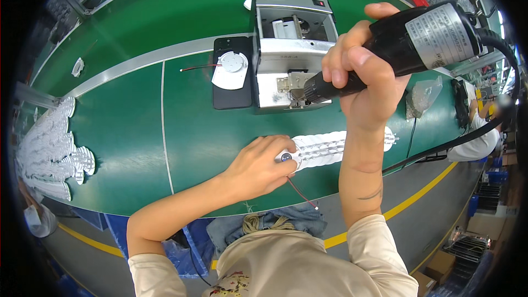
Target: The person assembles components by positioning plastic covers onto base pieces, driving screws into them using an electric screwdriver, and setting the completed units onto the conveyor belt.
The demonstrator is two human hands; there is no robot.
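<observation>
My right hand grips a black electric screwdriver, its tip pointing left at a grey metal machine on the green table. My left hand rests on the near end of a lying row of stacked white round parts, fingers around the end piece, which has a small metal centre and a thin red wire trailing toward me. The far end of the row is hidden behind my right forearm.
A white round part with a red wire lies on a black pad left of the machine. Several stacks of white parts crowd the table's left end. A plastic bag lies at right. Another person is at far right.
</observation>
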